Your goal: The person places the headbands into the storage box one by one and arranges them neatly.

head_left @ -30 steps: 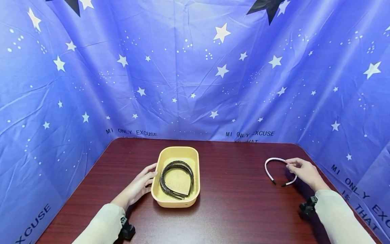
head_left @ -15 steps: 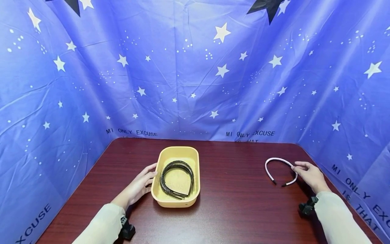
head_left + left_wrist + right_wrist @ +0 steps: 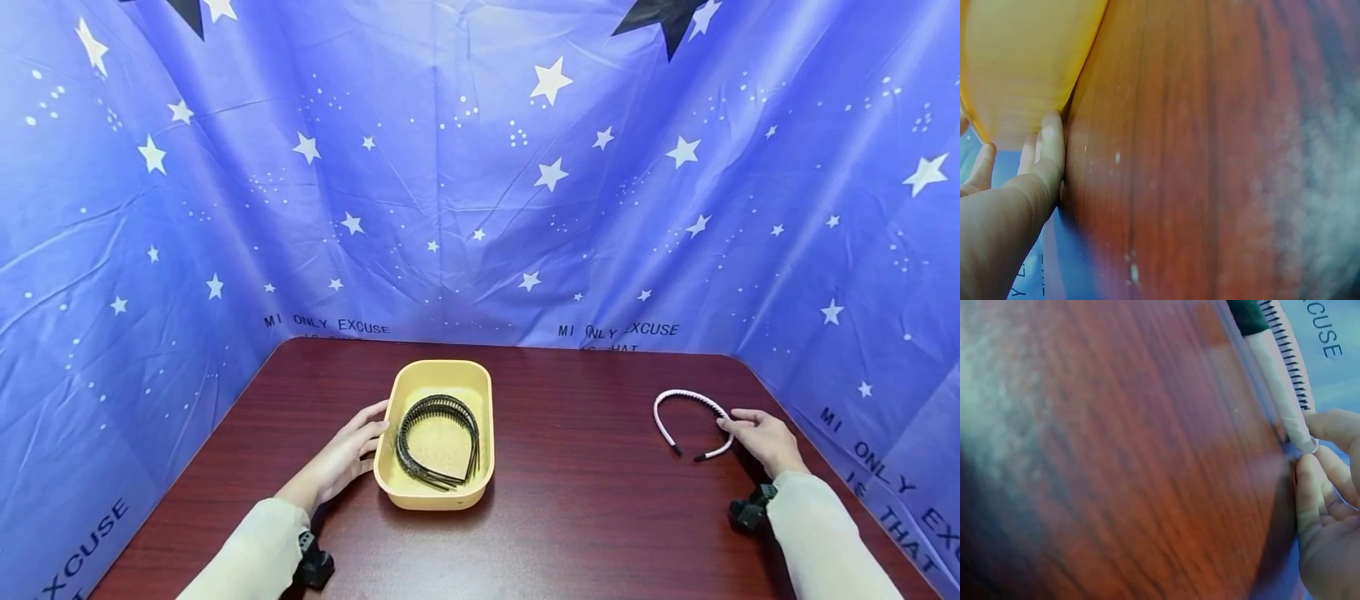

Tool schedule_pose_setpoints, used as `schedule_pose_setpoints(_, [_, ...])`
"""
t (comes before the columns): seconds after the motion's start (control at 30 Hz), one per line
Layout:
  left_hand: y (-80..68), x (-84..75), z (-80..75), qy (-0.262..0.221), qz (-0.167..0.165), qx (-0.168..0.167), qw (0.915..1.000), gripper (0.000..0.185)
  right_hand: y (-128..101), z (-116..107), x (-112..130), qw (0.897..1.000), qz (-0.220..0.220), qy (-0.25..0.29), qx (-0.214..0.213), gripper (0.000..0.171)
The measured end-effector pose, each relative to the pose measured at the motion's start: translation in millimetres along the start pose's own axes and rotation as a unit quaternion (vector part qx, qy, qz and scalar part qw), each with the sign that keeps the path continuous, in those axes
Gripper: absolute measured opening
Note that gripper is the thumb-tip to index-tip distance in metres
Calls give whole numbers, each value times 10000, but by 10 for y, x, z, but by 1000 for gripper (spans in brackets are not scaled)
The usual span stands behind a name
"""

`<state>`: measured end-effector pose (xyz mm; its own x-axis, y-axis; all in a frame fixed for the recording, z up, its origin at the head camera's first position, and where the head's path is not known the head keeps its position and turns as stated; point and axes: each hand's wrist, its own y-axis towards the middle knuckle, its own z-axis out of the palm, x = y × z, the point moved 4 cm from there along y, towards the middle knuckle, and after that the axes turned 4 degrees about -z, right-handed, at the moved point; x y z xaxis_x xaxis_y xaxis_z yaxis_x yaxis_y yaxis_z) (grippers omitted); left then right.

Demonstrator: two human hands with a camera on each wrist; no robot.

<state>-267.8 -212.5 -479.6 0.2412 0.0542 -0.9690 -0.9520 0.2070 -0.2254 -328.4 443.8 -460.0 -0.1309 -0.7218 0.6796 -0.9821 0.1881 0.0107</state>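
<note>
I am noting my right hand (image 3: 763, 437) sliding nearer along the pink headband (image 3: 686, 417), now pinching it, while my left hand (image 3: 347, 454) is still resting flat-fingered against the yellow tray (image 3: 442, 498).

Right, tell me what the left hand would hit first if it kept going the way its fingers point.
The left hand points right and away, fingertips already against the yellow tray wall. It would meet that wall first; beyond it lie the black headbands, though depth is hard to judge.
</note>
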Motion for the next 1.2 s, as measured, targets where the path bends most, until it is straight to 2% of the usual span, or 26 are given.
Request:
schedule_pose_setpoints(0.53, [-4, -9, 19, 73, 20, 57, 10000, 59, -3, 3, 0, 9991, -1, 202, 366, 66])
schedule_pose_setpoints(0.8, [0, 0, 18, 55, 1, 35, 10000, 59, 18, 4, -56, 9992, 8, 354, 172, 59])
schedule_pose_setpoints(1.2, [-19, -17, 22, 82, 3, 59, 9999, 60, 7, -14, -62, 9981, -165, 569, 171, 57])
